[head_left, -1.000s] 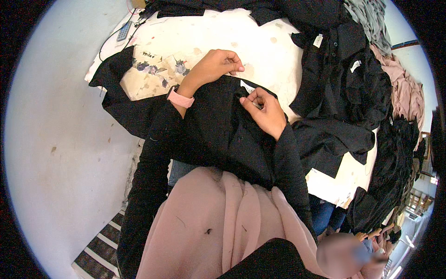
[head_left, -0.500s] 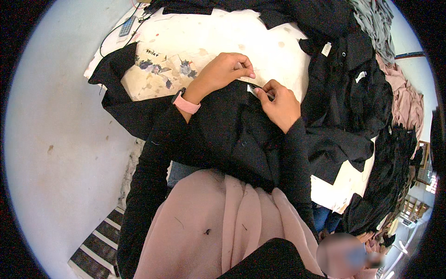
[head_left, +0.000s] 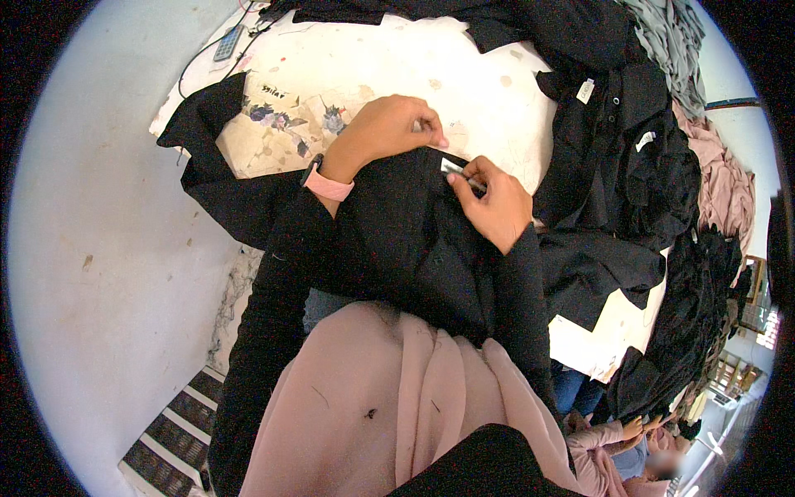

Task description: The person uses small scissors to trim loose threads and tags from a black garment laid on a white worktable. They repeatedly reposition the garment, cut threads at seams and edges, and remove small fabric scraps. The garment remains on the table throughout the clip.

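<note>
A black garment (head_left: 389, 224) lies across the table's near edge and over my lap, with a small white label (head_left: 448, 166) at its top edge. My right hand (head_left: 499, 203) is closed around a small slim metal tool (head_left: 474, 183), whose tip lies by the label; its exact kind is too small to tell. Just left of the label, my left hand (head_left: 389, 128) hovers at the garment's top edge with thumb and fingertips pinched together. Whatever those fingertips hold, if anything, cannot be made out. A pink-banded watch (head_left: 331, 184) is on my left wrist.
More black garments (head_left: 613, 149) with white labels are heaped to the right, beside pink cloth (head_left: 719, 174) and grey cloth (head_left: 671, 50). A remote-like keypad device (head_left: 227, 43) and cables lie at the far left. A wall (head_left: 108, 207) borders the left. Another person's sleeve (head_left: 592, 451) shows lower right.
My right hand has shifted slightly left and down, and more of the white label shows. My left fingertips have curled in and moved slightly left. The other person has shifted at lower right.
</note>
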The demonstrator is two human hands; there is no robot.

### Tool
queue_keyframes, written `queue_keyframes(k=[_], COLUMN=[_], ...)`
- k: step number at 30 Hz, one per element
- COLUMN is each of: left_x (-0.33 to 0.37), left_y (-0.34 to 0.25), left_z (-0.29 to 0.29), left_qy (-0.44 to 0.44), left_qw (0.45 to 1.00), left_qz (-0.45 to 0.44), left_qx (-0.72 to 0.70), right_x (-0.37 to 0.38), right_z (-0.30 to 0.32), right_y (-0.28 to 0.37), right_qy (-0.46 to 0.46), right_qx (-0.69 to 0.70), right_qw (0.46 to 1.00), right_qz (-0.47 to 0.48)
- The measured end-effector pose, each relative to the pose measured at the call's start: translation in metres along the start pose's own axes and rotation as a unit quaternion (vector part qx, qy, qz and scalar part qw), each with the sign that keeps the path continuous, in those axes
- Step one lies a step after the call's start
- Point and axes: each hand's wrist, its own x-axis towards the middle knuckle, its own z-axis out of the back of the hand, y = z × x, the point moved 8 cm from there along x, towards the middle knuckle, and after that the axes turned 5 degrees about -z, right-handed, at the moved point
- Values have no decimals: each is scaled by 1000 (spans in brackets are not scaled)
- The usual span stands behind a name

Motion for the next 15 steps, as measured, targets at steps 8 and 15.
queue_keyframes(k=[8,15], left_x=[-1,-25], left_y=[0,15], left_z=[-1,76], left_qy=[25,-340], left_qw=[998,924], left_qz=[-25,63], left_qx=[59,166], right_x=[-24,-41], right_z=[-19,-13], right_y=[-12,-6], right_qy=[35,18], right_qx=[41,67], right_qw=[998,996], right_qz=[32,55])
